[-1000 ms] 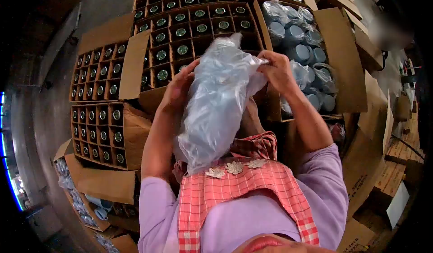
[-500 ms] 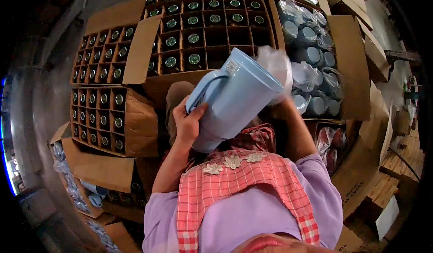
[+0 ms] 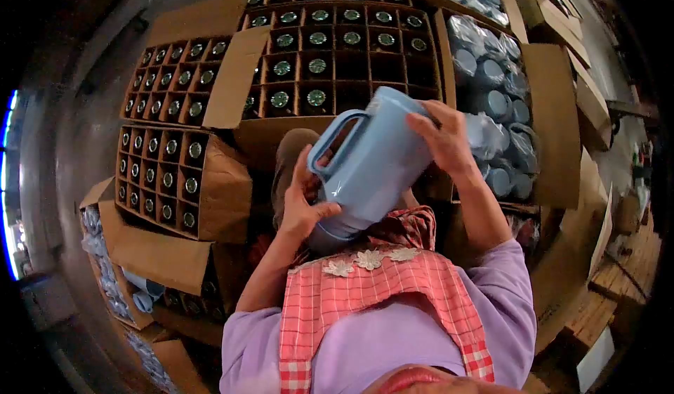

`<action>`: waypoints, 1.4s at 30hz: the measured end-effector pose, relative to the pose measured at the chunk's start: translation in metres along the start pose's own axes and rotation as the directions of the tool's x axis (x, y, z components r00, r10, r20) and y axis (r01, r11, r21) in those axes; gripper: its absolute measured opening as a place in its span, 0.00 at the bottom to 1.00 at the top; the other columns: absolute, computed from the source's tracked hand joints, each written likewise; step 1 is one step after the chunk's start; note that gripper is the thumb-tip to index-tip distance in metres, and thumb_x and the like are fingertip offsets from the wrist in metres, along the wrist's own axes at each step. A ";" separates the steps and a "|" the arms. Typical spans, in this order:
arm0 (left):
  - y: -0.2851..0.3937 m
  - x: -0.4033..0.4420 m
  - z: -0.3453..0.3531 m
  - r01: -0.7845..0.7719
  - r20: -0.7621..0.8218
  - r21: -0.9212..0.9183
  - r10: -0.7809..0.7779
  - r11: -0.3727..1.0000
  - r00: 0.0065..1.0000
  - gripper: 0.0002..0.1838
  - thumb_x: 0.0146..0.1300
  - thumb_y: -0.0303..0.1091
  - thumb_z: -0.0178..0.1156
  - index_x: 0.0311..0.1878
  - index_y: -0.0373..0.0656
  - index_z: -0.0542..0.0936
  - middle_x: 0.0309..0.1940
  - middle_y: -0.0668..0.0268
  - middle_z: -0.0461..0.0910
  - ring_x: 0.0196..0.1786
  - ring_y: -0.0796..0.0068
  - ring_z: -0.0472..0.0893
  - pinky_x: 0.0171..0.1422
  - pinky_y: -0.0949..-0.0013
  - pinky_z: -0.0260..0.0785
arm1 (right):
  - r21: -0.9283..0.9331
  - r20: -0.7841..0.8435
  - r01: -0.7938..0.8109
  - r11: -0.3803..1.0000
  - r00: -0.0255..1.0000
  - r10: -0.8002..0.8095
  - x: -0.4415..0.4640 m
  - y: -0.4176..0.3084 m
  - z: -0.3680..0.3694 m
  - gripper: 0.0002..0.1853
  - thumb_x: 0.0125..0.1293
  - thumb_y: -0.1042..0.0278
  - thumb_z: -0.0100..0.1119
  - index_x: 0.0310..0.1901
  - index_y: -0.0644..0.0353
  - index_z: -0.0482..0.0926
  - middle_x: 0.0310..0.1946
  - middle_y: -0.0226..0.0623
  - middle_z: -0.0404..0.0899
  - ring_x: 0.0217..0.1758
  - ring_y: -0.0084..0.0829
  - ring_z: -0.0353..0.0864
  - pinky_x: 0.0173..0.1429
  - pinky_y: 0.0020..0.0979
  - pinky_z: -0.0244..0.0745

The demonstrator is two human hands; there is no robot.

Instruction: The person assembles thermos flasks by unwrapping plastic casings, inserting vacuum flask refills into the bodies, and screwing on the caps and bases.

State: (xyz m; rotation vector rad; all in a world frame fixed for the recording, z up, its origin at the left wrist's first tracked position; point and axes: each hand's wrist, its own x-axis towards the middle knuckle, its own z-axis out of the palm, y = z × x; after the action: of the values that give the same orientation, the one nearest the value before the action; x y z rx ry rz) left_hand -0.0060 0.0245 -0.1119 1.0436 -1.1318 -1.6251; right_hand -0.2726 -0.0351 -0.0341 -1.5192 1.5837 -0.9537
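A light blue handled tumbler [image 3: 382,166] is tilted in front of my apron, its wide end up and to the right and its narrower base down and to the left. My left hand [image 3: 305,204] is closed around its lower side near the handle, the thumb across the front and some fingers hidden behind. Up by the wide end, my right hand [image 3: 448,140] grips the right side with the thumb on the outer wall. The tumbler's opening is turned away from view.
A divided carton [image 3: 335,126] ahead holds several shiny round-topped items, with some cells vacant. Two smaller divided cartons [image 3: 228,201] stand at left. At right, an open carton [image 3: 554,123] holds several blue tumblers [image 3: 491,106] in clear plastic. Wooden planks [image 3: 597,310] lie at far right.
The clear plastic bag beside my right hand is out of sight there. That hand has come onto the tumbler's wide end. The tumbler is turned more upright, and my left hand has shifted its hold.
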 end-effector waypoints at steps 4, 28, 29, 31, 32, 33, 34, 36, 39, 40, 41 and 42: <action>-0.004 -0.020 -0.009 -0.030 0.069 0.186 0.017 0.982 0.997 0.61 0.32 0.38 0.77 0.71 0.46 0.50 0.63 0.56 0.64 0.62 0.61 0.67 0.67 0.62 0.56 | 0.201 -0.285 -0.004 0.980 0.956 0.063 0.009 0.028 -0.018 0.15 0.58 0.63 0.61 0.40 0.66 0.81 0.33 0.33 0.78 0.37 0.23 0.75 0.41 0.23 0.68; 0.030 0.047 -0.113 -0.396 -0.610 -0.023 0.300 0.918 0.733 0.23 0.62 0.47 0.48 0.55 0.44 0.69 0.54 0.58 0.69 0.55 0.58 0.71 0.57 0.55 0.67 | 0.671 0.201 -0.042 0.741 0.971 -0.128 0.097 -0.016 0.074 0.32 0.61 0.40 0.51 0.56 0.61 0.73 0.54 0.44 0.73 0.60 0.39 0.70 0.64 0.39 0.59; 0.027 0.051 -0.117 -0.392 -0.586 0.157 0.405 0.907 0.702 0.23 0.61 0.46 0.48 0.55 0.43 0.69 0.53 0.57 0.69 0.54 0.58 0.72 0.57 0.55 0.67 | 0.631 0.287 -0.264 0.729 0.953 0.096 0.104 -0.016 0.083 0.29 0.64 0.45 0.50 0.57 0.62 0.72 0.55 0.44 0.73 0.60 0.38 0.70 0.64 0.38 0.60; 0.019 0.056 -0.129 -0.356 -0.474 0.496 0.590 0.792 0.654 0.22 0.60 0.44 0.48 0.54 0.40 0.69 0.52 0.57 0.69 0.53 0.58 0.72 0.55 0.56 0.68 | 0.597 0.152 0.020 0.802 0.979 -0.137 0.117 0.018 0.103 0.20 0.63 0.66 0.53 0.55 0.66 0.73 0.53 0.43 0.74 0.54 0.33 0.73 0.61 0.33 0.64; 0.022 0.062 -0.125 -0.348 -0.603 0.346 0.490 0.872 0.629 0.23 0.59 0.44 0.48 0.53 0.38 0.69 0.51 0.58 0.69 0.52 0.60 0.72 0.54 0.57 0.68 | 0.686 0.165 0.103 0.720 0.942 -0.292 0.120 0.024 0.095 0.19 0.64 0.66 0.53 0.54 0.65 0.73 0.52 0.43 0.75 0.53 0.33 0.74 0.60 0.33 0.64; 0.020 0.065 -0.126 -0.365 -0.645 0.244 0.432 0.898 0.630 0.23 0.59 0.44 0.48 0.53 0.38 0.68 0.51 0.58 0.69 0.52 0.60 0.72 0.54 0.58 0.67 | 0.766 0.163 0.168 0.620 0.882 -0.441 0.124 0.029 0.090 0.18 0.64 0.66 0.53 0.53 0.65 0.74 0.52 0.42 0.75 0.52 0.33 0.74 0.60 0.32 0.64; 0.016 0.066 -0.128 -0.374 -0.679 0.141 0.365 0.917 0.637 0.23 0.59 0.43 0.48 0.53 0.37 0.68 0.51 0.58 0.69 0.52 0.60 0.72 0.55 0.58 0.67 | 0.808 0.023 0.276 0.521 0.868 -0.497 0.128 0.034 0.089 0.13 0.62 0.68 0.55 0.45 0.65 0.79 0.44 0.41 0.80 0.50 0.32 0.76 0.58 0.33 0.66; 0.005 0.072 -0.137 -0.375 -0.663 0.168 0.387 0.911 0.641 0.24 0.58 0.44 0.48 0.54 0.38 0.68 0.51 0.57 0.69 0.52 0.59 0.71 0.56 0.58 0.66 | 0.801 0.085 -0.049 0.597 0.996 -0.031 0.135 0.023 0.100 0.11 0.59 0.69 0.56 0.40 0.66 0.81 0.40 0.41 0.81 0.48 0.33 0.77 0.57 0.35 0.68; 0.002 0.084 -0.133 -0.384 -0.662 0.180 0.401 0.906 0.634 0.24 0.58 0.43 0.48 0.54 0.38 0.68 0.51 0.57 0.69 0.52 0.58 0.71 0.56 0.58 0.66 | 0.669 0.071 -0.024 0.742 0.997 -0.032 0.139 0.033 0.115 0.13 0.59 0.66 0.55 0.38 0.67 0.81 0.40 0.41 0.81 0.47 0.33 0.77 0.54 0.35 0.69; 0.007 0.088 -0.135 -0.409 -0.677 0.077 0.349 0.909 0.648 0.25 0.57 0.44 0.49 0.53 0.38 0.68 0.50 0.57 0.68 0.52 0.59 0.71 0.55 0.59 0.66 | 0.741 0.050 0.100 0.664 0.978 -0.203 0.143 0.045 0.108 0.14 0.60 0.65 0.54 0.40 0.68 0.80 0.40 0.40 0.81 0.46 0.32 0.77 0.53 0.33 0.69; 0.004 0.091 -0.137 -0.396 -0.677 0.099 0.354 0.913 0.646 0.25 0.56 0.43 0.49 0.53 0.38 0.68 0.50 0.57 0.69 0.52 0.59 0.71 0.55 0.59 0.66 | 0.805 0.013 0.207 0.556 0.931 -0.366 0.147 0.047 0.104 0.15 0.61 0.63 0.54 0.41 0.68 0.80 0.41 0.40 0.80 0.46 0.31 0.77 0.53 0.32 0.69; 0.000 0.092 -0.139 -0.379 -0.675 0.120 0.355 0.918 0.647 0.24 0.56 0.43 0.49 0.53 0.38 0.68 0.50 0.57 0.69 0.52 0.60 0.71 0.55 0.59 0.66 | 0.762 0.003 0.128 0.635 0.980 -0.201 0.146 0.044 0.101 0.19 0.61 0.61 0.56 0.45 0.70 0.76 0.42 0.41 0.79 0.45 0.29 0.77 0.52 0.29 0.69</action>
State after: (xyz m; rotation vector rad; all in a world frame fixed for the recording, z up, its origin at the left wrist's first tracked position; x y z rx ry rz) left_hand 0.1009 -0.0953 -0.1581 1.1619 -0.7262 -0.7946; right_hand -0.2083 -0.1827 -0.1209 -1.0643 0.7788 -1.4073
